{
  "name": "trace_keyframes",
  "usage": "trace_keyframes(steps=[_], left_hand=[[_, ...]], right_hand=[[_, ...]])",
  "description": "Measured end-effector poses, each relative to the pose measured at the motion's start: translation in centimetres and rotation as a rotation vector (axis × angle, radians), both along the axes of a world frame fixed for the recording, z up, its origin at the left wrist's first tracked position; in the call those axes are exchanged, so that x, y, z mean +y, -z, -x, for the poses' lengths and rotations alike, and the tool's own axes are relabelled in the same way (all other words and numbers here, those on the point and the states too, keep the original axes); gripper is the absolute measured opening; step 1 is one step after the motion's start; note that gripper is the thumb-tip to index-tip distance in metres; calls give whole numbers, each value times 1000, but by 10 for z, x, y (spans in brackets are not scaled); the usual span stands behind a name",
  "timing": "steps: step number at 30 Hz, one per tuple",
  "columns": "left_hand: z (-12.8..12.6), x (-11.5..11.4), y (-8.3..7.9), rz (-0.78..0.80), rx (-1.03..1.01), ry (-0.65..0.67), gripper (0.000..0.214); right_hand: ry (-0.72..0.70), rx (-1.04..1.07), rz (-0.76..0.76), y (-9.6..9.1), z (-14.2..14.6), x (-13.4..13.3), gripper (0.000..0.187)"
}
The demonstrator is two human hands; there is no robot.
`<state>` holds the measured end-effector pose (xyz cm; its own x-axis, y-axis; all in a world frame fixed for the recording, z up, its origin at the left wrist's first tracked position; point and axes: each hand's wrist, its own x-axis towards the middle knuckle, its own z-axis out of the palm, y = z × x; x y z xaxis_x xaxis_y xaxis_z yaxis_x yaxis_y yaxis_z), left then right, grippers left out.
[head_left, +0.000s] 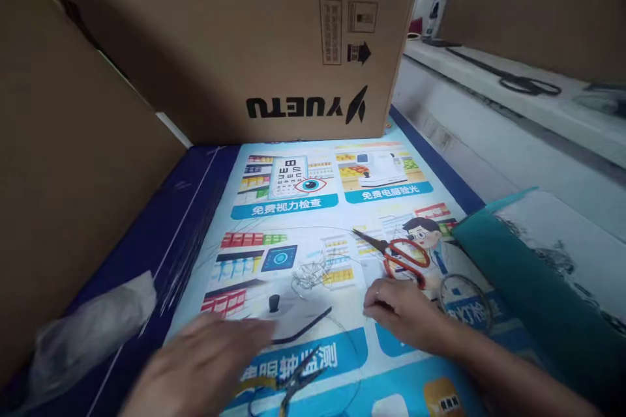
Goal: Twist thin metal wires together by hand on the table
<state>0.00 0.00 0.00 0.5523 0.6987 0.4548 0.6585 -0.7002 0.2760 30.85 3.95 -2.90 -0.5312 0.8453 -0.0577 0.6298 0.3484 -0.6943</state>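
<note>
My left hand (200, 365) is smeared by motion at the lower left, so its fingers cannot be read. Beneath and beside it lies a pair of pliers (296, 379) with open jaws. My right hand (403, 313) rests low over the printed sheet, fingertips pinched together; what they hold, if anything, is too small to make out. Just beyond that hand are scissors with orange handles (408, 257), blades slightly apart. A tangle of short thin wire pieces (313, 272) lies between the hands. Near my right forearm is a wire coil (467, 303).
A large cardboard box (205, 45) walls off the back, with cardboard at the left too. A teal box (513, 287) with wire bits stands right. A crumpled plastic bag (98, 332) and long straight wires (188, 260) lie left. Dark scissors (531, 85) sit on the ledge.
</note>
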Motion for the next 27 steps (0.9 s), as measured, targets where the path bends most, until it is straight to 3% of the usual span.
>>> trace_keyframes(steps=[1,5,9,13,21,27], left_hand=[[-19,9,7,6,37,112,25],[-87,32,25,106,96,311,28],[-119,38,37,108,179,418,26],[-121,38,49,65,132,494,25],[-112,43,49,351,-56,478,14],[-98,51,51,398,-302,246,15]], right_hand=[[-2,-1,-7,0,0,0,7],[35,-1,-47,5,-5,2,5],[91,-1,-73,12,-11,4,4],[98,-5,-77,13,-9,5,3],[105,1,-90,15,-9,5,4],[232,247,-2,8,-4,4,3]])
